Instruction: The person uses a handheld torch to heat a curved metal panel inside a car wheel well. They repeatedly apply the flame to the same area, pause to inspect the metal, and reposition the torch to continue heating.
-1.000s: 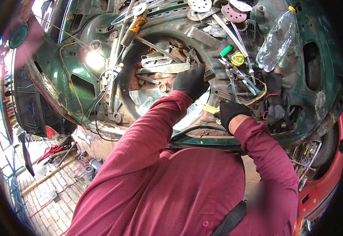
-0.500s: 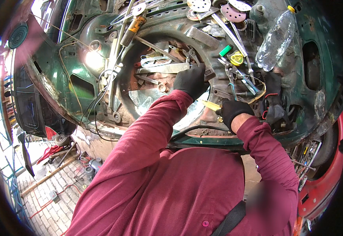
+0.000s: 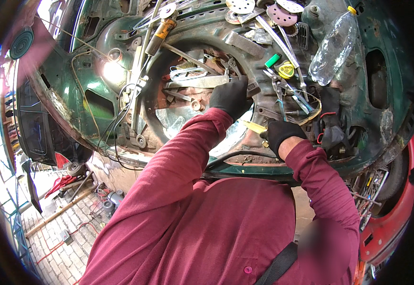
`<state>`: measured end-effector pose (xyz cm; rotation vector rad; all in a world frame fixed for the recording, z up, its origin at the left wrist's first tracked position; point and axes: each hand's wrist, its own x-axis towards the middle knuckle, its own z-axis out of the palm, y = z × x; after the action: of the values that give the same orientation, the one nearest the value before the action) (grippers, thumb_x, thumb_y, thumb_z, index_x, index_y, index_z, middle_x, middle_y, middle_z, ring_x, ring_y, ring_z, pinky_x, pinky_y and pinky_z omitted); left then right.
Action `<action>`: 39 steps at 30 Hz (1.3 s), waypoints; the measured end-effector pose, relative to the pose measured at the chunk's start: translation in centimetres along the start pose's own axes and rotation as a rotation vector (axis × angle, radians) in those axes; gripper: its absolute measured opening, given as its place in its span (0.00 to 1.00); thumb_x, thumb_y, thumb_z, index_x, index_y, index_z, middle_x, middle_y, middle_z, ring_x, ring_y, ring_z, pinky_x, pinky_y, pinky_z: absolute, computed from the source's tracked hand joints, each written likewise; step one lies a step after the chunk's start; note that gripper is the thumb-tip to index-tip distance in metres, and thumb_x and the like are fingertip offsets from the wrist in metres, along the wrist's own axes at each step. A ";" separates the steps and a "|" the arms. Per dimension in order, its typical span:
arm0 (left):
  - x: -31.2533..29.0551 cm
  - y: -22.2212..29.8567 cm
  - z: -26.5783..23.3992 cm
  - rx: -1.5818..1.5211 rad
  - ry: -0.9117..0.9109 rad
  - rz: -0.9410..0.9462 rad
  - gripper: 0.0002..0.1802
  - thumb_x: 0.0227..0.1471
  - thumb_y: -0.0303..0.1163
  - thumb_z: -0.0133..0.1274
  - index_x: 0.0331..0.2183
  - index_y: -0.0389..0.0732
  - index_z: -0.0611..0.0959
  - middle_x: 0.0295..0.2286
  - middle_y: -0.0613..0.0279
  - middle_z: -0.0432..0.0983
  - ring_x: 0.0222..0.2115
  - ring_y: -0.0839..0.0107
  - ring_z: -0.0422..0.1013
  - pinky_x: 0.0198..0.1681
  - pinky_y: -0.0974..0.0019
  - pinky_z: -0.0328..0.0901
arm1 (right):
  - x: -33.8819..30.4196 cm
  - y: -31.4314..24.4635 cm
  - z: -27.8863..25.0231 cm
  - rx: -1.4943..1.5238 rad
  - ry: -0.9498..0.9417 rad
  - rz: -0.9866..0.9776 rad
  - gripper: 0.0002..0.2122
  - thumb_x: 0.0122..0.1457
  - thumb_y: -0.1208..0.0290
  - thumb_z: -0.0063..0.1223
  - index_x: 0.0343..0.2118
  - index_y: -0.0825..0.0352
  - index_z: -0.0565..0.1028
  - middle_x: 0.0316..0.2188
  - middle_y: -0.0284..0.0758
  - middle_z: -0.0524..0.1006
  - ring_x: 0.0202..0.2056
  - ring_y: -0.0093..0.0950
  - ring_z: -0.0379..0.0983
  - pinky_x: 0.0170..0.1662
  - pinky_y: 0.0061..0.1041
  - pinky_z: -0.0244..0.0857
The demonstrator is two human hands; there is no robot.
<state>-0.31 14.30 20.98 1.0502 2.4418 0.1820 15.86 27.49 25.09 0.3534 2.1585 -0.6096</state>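
Observation:
I lean over the round well [image 3: 183, 114] in a stripped green car body [image 3: 69, 90]. My left hand [image 3: 230, 97], in a black glove, presses on the well's right rim with its fingers curled over the metal edge. My right hand [image 3: 283, 135], also in a black glove, sits lower on the rim and grips a yellowish tool [image 3: 253, 126] that points left toward the well. Flat metal bars [image 3: 195, 83] and scrap lie inside the well. My maroon sleeves hide the near part of the rim.
Pliers and loose tools [image 3: 283, 90] lie on the body beside a green marker [image 3: 272, 60], a yellow tape measure [image 3: 286, 71], a clear plastic bottle [image 3: 333, 47], sanding discs [image 3: 283, 14] and an orange-handled tool [image 3: 161, 31]. A red panel [image 3: 387, 228] is at right and brick paving [image 3: 59, 237] below left.
My right hand has edged slightly to the right with the yellowish tool. My left hand stays on the rim.

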 end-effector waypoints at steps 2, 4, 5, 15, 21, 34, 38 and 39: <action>0.0 0.1 -0.1 0.001 -0.005 -0.006 0.27 0.50 0.42 0.66 0.47 0.40 0.77 0.36 0.42 0.85 0.35 0.40 0.83 0.39 0.42 0.77 | 0.1 0.1 0.2 0.003 0.005 0.004 0.15 0.69 0.60 0.56 0.49 0.63 0.85 0.46 0.46 0.87 0.48 0.47 0.85 0.50 0.45 0.79; 0.0 0.2 -0.3 0.006 -0.008 -0.005 0.26 0.50 0.42 0.66 0.47 0.40 0.77 0.36 0.42 0.85 0.35 0.40 0.83 0.39 0.41 0.77 | 0.1 -0.1 -0.2 0.000 -0.022 0.006 0.15 0.69 0.60 0.57 0.49 0.63 0.85 0.47 0.46 0.87 0.48 0.47 0.85 0.50 0.45 0.79; 0.0 0.3 -0.4 0.008 -0.009 -0.005 0.26 0.50 0.42 0.66 0.47 0.40 0.77 0.36 0.42 0.85 0.35 0.40 0.83 0.39 0.41 0.77 | 0.0 -0.1 -0.3 -0.002 -0.035 0.007 0.15 0.69 0.60 0.57 0.49 0.63 0.85 0.47 0.46 0.87 0.48 0.47 0.85 0.50 0.44 0.79; 0.0 0.2 0.1 -0.005 0.010 0.000 0.25 0.50 0.42 0.65 0.45 0.40 0.78 0.35 0.42 0.85 0.35 0.40 0.83 0.40 0.41 0.76 | -0.9 0.4 -0.4 0.015 -0.020 0.020 0.17 0.70 0.52 0.57 0.49 0.60 0.86 0.48 0.44 0.87 0.49 0.45 0.85 0.50 0.44 0.78; 0.0 0.0 0.5 0.006 0.011 0.003 0.24 0.50 0.42 0.65 0.45 0.40 0.78 0.36 0.43 0.84 0.36 0.41 0.82 0.40 0.41 0.76 | -1.2 -0.2 -1.4 0.011 -0.102 0.041 0.16 0.70 0.57 0.57 0.52 0.62 0.82 0.51 0.45 0.85 0.52 0.45 0.84 0.54 0.43 0.76; 0.2 0.4 0.4 0.022 -0.005 0.016 0.23 0.51 0.42 0.64 0.45 0.41 0.78 0.38 0.44 0.84 0.37 0.43 0.83 0.41 0.43 0.76 | -1.1 1.1 0.1 -0.012 -0.013 0.024 0.18 0.69 0.53 0.58 0.49 0.62 0.85 0.47 0.45 0.86 0.49 0.46 0.85 0.49 0.45 0.79; 0.3 0.3 0.5 0.014 -0.006 0.025 0.24 0.51 0.42 0.65 0.45 0.41 0.78 0.38 0.45 0.84 0.38 0.43 0.83 0.41 0.43 0.76 | -1.4 0.9 -0.2 -0.031 -0.012 0.027 0.17 0.69 0.53 0.58 0.50 0.61 0.85 0.47 0.44 0.87 0.49 0.46 0.85 0.49 0.44 0.79; 0.3 0.4 0.5 0.016 -0.003 0.024 0.24 0.51 0.42 0.65 0.45 0.41 0.78 0.38 0.44 0.84 0.38 0.43 0.83 0.41 0.43 0.76 | -1.5 0.8 -0.4 -0.026 -0.016 0.031 0.17 0.70 0.53 0.58 0.50 0.60 0.85 0.48 0.44 0.87 0.49 0.45 0.86 0.49 0.44 0.79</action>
<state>0.02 14.75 20.51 1.0865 2.4328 0.1684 16.91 28.31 26.27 0.3661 2.1396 -0.5646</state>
